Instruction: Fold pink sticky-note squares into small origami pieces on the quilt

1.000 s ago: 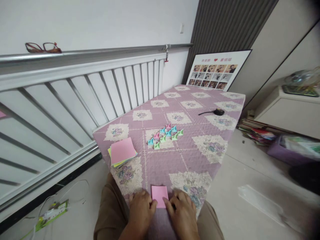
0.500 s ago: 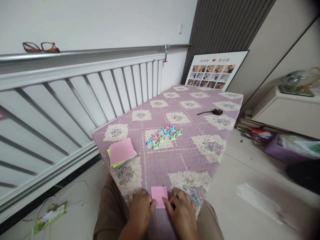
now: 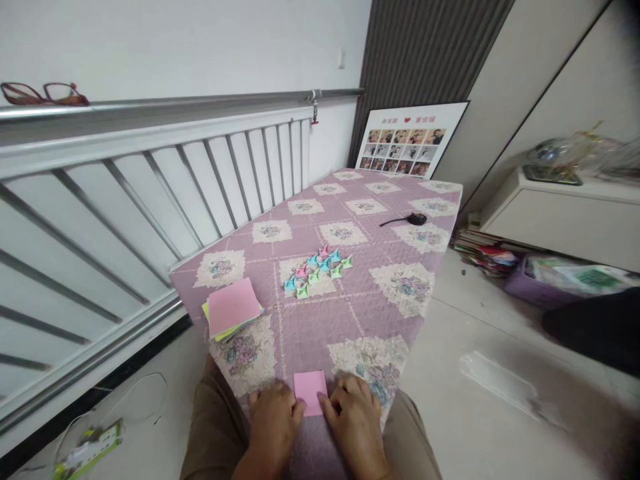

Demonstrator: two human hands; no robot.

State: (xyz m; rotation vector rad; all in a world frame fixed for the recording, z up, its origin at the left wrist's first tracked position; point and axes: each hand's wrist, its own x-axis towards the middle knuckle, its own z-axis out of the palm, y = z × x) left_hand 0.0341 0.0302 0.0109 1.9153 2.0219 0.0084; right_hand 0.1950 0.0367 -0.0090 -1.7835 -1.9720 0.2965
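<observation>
Resting on the purple floral-clothed desk point(image 3: 305, 333), the curled left hand point(image 3: 273, 421) and right hand point(image 3: 354, 419) touch the near corners of a pink paper rectangle point(image 3: 310, 390) between them; whether they pinch it is unclear.

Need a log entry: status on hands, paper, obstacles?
Left hand, right hand: touching pink paper at its near corners. Paper lies on cloth. Paper stack beyond left hand, seemingly not obstructing.
</observation>
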